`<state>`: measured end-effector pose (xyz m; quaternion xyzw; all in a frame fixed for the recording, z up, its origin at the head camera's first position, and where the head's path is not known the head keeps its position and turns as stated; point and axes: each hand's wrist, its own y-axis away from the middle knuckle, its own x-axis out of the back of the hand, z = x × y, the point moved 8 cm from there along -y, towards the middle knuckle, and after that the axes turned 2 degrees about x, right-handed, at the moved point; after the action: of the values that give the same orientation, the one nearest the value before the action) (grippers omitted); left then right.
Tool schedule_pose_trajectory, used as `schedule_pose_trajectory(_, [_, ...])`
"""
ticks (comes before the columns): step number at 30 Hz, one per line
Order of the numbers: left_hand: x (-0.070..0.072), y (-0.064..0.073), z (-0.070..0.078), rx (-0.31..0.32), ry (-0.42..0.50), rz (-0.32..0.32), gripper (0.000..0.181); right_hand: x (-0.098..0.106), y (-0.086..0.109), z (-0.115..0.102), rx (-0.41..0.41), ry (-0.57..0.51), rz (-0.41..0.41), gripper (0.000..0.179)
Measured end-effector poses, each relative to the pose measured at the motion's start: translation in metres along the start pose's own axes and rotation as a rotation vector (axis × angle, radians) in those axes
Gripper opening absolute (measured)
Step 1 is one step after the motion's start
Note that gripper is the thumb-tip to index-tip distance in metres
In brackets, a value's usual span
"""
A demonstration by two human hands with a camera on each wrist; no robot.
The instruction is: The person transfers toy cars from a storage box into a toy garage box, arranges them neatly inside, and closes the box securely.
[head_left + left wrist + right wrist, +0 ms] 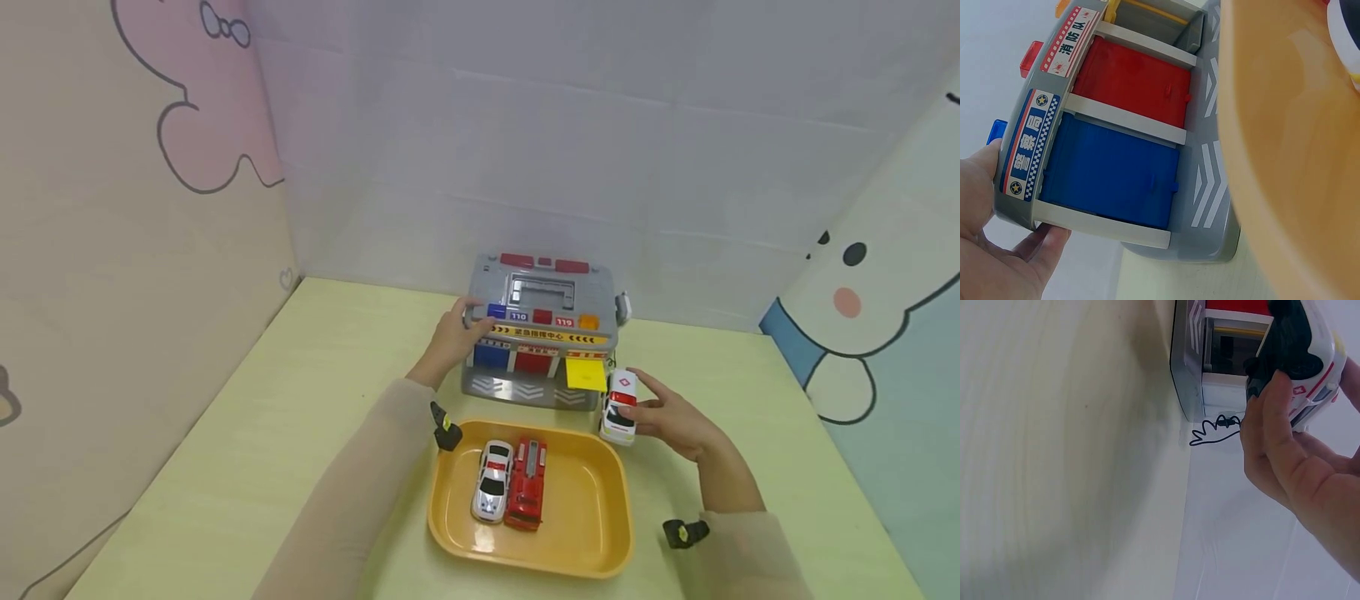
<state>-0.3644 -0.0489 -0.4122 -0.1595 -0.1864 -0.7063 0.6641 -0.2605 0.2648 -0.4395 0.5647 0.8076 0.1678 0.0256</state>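
My left hand (452, 337) grips the left front corner of a grey toy garage (540, 398); the left wrist view shows fingers and thumb on either side of its overhang. The garage has a blue door (1110, 172), a red door (1132, 78) and a raised yellow door (586, 374) at its right bay. Beside that bay, my right hand (669, 417) holds a white toy ambulance (621, 407) with a red band. In the right wrist view the ambulance (1319, 347) is tilted, its dark underside towards the camera, and the open bay (1232, 347) lies behind it.
A yellow tray (585, 508) stands in front of the garage. In it, a white toy police car (492, 483) and a red toy fire truck (528, 487) lie side by side. A dark looped cord (1210, 432) hangs at the garage's right side. Walls border the table (300, 400).
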Motion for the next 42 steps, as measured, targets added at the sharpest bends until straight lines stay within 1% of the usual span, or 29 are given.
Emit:
schedule_pose_trajectory(4, [-0.001, 0.001, 0.001, 0.002, -0.004, -0.001, 0.048, -0.002, -0.004, 0.001, 0.002, 0.018, -0.005, 0.086])
schedule_pose_trajectory(13, [-0.001, 0.003, 0.003, 0.003, -0.016, 0.012, 0.048, -0.007, -0.015, 0.007, 0.013, 0.012, -0.003, 0.088])
schedule_pose_trajectory(22, [-0.002, 0.003, 0.001, -0.008, -0.002, 0.004, 0.048, -0.018, -0.024, 0.012, 0.020, 0.023, -0.001, 0.091])
schedule_pose_trajectory(25, [-0.002, 0.001, 0.000, -0.008, -0.007, 0.004, 0.049, -0.020, -0.026, 0.013, 0.009, 0.030, 0.009, 0.092])
schedule_pose_trajectory(29, [-0.002, 0.001, 0.000, -0.004, -0.001, 0.002, 0.049, -0.023, -0.030, 0.016, -0.010, 0.069, 0.028, 0.094])
schedule_pose_trajectory(32, [-0.002, 0.001, 0.000, -0.001, -0.001, 0.003, 0.049, -0.025, -0.034, 0.016, 0.000, 0.080, 0.030, 0.093])
schedule_pose_trajectory(36, [-0.001, 0.001, 0.000, -0.003, 0.002, 0.007, 0.049, -0.029, -0.038, 0.015, 0.022, 0.055, 0.025, 0.090])
schedule_pose_trajectory(39, [-0.001, 0.001, 0.000, -0.003, 0.005, 0.008, 0.049, -0.030, -0.039, 0.014, 0.035, 0.049, 0.035, 0.088])
schedule_pose_trajectory(42, [-0.001, 0.001, 0.000, -0.002, 0.000, 0.011, 0.049, -0.030, -0.041, 0.012, 0.045, 0.066, 0.052, 0.086])
